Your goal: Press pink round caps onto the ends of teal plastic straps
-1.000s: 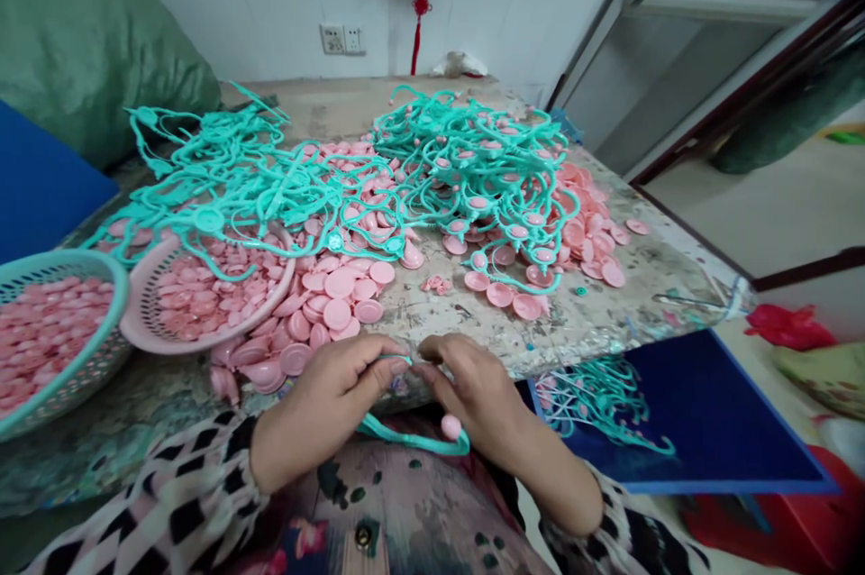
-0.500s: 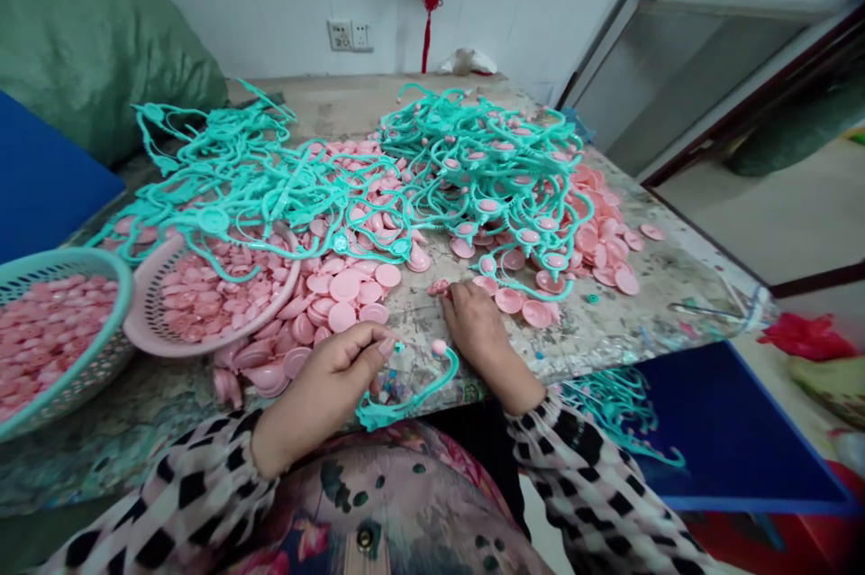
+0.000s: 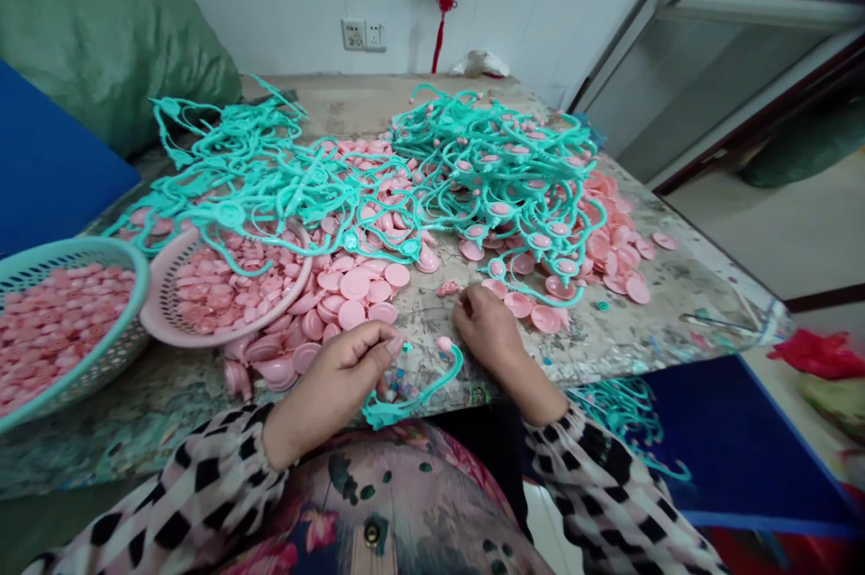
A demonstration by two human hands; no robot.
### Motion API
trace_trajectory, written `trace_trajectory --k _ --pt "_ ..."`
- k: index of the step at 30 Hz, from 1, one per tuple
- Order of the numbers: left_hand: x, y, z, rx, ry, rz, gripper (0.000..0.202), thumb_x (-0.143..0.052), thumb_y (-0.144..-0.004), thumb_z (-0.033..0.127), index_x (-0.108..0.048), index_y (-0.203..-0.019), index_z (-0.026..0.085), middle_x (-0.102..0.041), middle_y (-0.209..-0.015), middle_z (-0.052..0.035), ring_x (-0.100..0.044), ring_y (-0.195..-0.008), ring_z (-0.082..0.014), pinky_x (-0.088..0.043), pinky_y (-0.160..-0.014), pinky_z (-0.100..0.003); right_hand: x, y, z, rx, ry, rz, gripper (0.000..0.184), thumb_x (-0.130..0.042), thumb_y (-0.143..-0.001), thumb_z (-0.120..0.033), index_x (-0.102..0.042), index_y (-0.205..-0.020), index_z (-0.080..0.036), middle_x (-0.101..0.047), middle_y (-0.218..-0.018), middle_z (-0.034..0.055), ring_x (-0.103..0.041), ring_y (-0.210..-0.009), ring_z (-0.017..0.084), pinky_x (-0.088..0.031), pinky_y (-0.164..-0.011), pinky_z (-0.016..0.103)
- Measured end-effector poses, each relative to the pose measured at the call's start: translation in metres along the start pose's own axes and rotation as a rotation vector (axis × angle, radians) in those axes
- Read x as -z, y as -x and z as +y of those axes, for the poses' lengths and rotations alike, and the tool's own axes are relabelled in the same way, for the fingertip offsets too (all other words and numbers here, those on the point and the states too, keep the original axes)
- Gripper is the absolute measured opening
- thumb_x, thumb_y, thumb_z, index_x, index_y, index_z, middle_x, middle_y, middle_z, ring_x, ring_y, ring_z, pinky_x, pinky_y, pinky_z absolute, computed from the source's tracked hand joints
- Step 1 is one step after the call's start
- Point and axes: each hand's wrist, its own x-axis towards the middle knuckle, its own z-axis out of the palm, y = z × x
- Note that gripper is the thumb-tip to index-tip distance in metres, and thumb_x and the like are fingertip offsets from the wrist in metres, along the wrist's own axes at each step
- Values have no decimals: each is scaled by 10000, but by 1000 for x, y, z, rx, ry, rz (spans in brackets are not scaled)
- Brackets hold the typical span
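My left hand (image 3: 338,381) is closed in a pinch on a curved teal plastic piece (image 3: 419,390) that carries a small pink knob at its free end, held at the table's near edge. My right hand (image 3: 487,327) rests on the table (image 3: 676,305) with its fingers curled down by a small pink part (image 3: 447,288); whether it grips anything is hidden. Loose pink discs (image 3: 358,287) lie just beyond both hands. Behind them, tangled piles of teal pieces (image 3: 493,160) cover more pink discs.
A pink basket (image 3: 223,291) and a teal basket (image 3: 68,323) of pink parts stand at the left. A blue bin (image 3: 736,440) with teal pieces (image 3: 625,417) sits low on the right. A green sack (image 3: 101,25) leans at the back left.
My right hand let go of the teal piece and reached forward onto the table beside the small pink part. My left hand kept the teal piece, its free end now swung up.
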Motion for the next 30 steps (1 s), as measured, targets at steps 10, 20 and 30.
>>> trace_trajectory --k 10,20,30 --pt "-1 7 -1 -58 4 -3 243 -487 -886 382 -583 -872 159 -498 -603 51 -480 -557 -92 -364 -555 -213 57 24 -28 -270 -1362 -125 198 -657 -784 -383 -610 -836 -198 -547 -802 -8 -526 -618 96 -459 -588 241" --pt "-2 18 5 -138 34 39 235 -469 -912 361 -557 -820 163 -487 -582 56 -445 -552 -84 -362 -559 -203 85 39 -75 359 -707 29 55 -594 -875 -229 -622 -900 -188 -626 -789 15 -579 -744 138 -454 -684 276" --pt "-8 23 12 -208 -293 114 233 -459 -912 312 -595 -795 164 -562 -672 24 -527 -654 -116 -382 -622 -231 76 35 -76 565 -445 44 179 -532 -918 -275 -636 -929 -130 -649 -730 48 -594 -681 158 -460 -614 276"
